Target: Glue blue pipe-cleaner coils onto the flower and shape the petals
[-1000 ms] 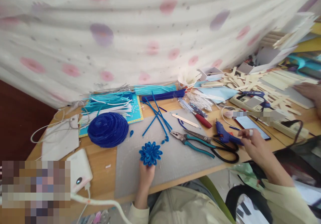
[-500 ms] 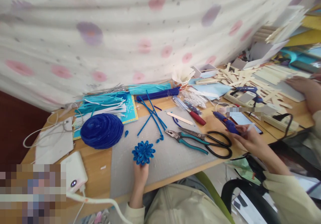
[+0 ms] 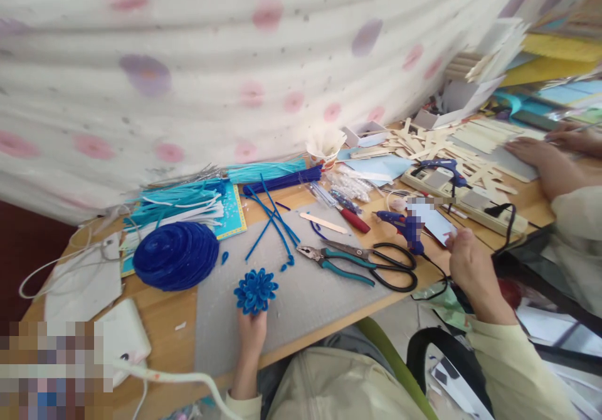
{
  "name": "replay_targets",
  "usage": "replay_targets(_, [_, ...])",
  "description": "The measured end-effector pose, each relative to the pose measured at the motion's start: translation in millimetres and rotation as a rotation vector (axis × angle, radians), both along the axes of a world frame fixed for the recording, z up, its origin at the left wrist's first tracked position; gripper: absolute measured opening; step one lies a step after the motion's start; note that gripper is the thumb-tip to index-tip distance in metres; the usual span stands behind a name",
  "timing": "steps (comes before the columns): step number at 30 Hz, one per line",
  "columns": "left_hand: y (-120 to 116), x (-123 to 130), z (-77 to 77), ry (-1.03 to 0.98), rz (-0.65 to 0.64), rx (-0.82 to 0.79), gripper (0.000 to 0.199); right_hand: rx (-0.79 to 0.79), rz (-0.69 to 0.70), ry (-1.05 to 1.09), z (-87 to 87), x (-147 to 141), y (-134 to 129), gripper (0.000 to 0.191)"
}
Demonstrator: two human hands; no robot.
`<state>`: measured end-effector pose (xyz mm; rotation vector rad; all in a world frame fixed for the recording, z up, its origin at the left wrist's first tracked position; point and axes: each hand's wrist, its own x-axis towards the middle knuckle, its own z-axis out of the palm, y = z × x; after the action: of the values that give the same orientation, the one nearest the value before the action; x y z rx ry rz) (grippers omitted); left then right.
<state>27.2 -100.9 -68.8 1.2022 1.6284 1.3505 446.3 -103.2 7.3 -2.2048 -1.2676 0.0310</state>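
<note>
Blue flower (image 3: 256, 290) clasped from below in my left hand (image 3: 251, 327), above grey mat (image 3: 310, 301). My right hand (image 3: 473, 273) well apart, curled by phone (image 3: 435, 220), can't tell if gripping. Glue gun (image 3: 392, 219) lies near, pliers (image 3: 328, 256) between.

Left fingers (image 3: 261, 317) mostly hidden behind blue flower (image 3: 256, 290); phone (image 3: 435, 222) partly pixelated; co-worker's sleeve (image 3: 580, 216) cut by right edge.
</note>
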Motion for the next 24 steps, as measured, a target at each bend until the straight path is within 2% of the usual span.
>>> replay_targets(3, [1.0, -0.6, 0.1, 0.025, -0.005, 0.016, 0.022, 0.038, -0.031, 0.015, 17.9, -9.0, -5.9, 0.035])
replay_targets(5, [1.1, -1.1, -0.1, 0.028, -0.010, 0.019, 0.023, 0.129, -0.042, 0.089, 24.4, -15.7, -5.2, 0.033])
replay_targets(8, [0.4, -2.7, -2.0, 0.047, -0.008, 0.010, 0.027, 0.257, -0.113, 0.179, 26.5, -19.8, -1.9, 0.036])
replay_targets(12, [-0.6, -5.0, -6.0, 0.048, -0.017, -0.011, 0.028, 0.263, -0.117, 0.194, 23.5, -14.6, -1.8, 0.036])
replay_targets(18, [-1.2, -4.7, -6.6, 0.025, -0.015, -0.005, 0.024, 0.332, -0.086, 0.057, 19.0, -12.7, -4.4, 0.031])
replay_targets(24, [-0.9, -4.2, -5.8, 0.044, -0.015, -0.002, 0.024, 0.419, 0.084, -0.134, 19.6, -14.2, -4.6, 0.021])
